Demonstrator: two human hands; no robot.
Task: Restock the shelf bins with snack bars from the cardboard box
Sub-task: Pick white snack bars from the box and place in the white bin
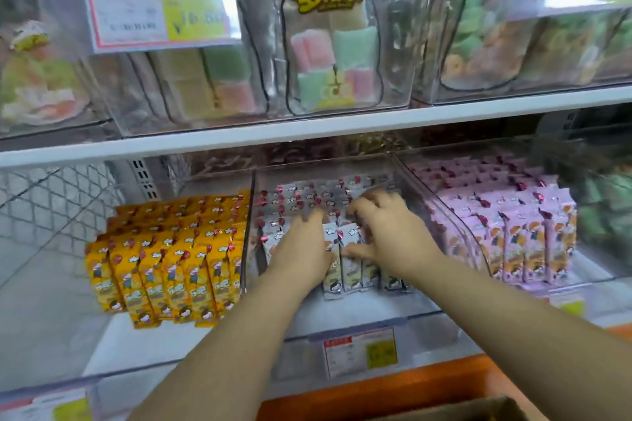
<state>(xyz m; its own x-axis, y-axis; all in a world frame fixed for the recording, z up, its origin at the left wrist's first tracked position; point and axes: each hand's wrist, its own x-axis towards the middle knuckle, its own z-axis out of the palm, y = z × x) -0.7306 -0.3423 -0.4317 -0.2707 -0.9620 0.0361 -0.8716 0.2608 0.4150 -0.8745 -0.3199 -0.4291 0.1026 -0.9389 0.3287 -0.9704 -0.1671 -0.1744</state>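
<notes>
While both hands were in the middle bin point(410, 319), the grey-white snack bars point(352, 270) were getting squared into rows.
Left hand point(301, 249) lay on the front bars, its fingers point(313, 219) straight and grasping nothing; right hand point(390, 229) covered the row beside it, fingers point(376, 198) bent and blurred, so I couldn't tell if they pinched a bar. My call: best to press the tops level, push the row back against the stock and keep the fronts upright. The count: two hands, about four bar fronts showing below them, the rest too packed to number. Three stocked bins on that shelf, with yellow bars point(164, 270) to the left and pink bars point(519, 239) to the right. One cardboard box point(478, 412), just its corner, sat at the bottom edge.
</notes>
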